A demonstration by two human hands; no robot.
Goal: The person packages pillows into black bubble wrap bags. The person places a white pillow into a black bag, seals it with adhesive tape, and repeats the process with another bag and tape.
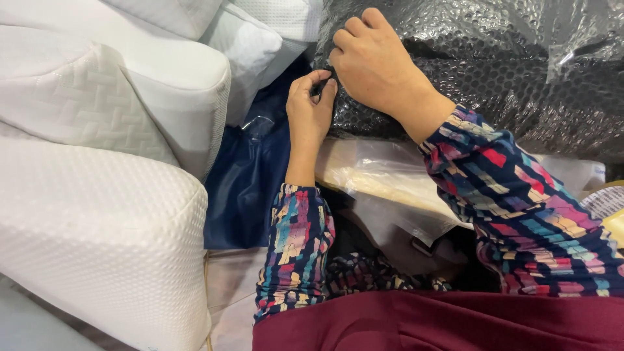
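Pinched between both hands, an edge of the black bubble wrap (481,71) sits at the top of the view.

Left hand (309,110) nips the edge with fingertips; right hand (374,62) presses closed on it just above. Wrapping looks light, soft and slippery, so the edge seems the best hold. White foam pillows (97,162) lie left.

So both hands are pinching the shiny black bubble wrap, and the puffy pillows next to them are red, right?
Not quite. The pillows are white, not red, as the head view shows. The rest holds: the left hand and the right hand are both pinching at the edge of the shiny black bubble wrap.
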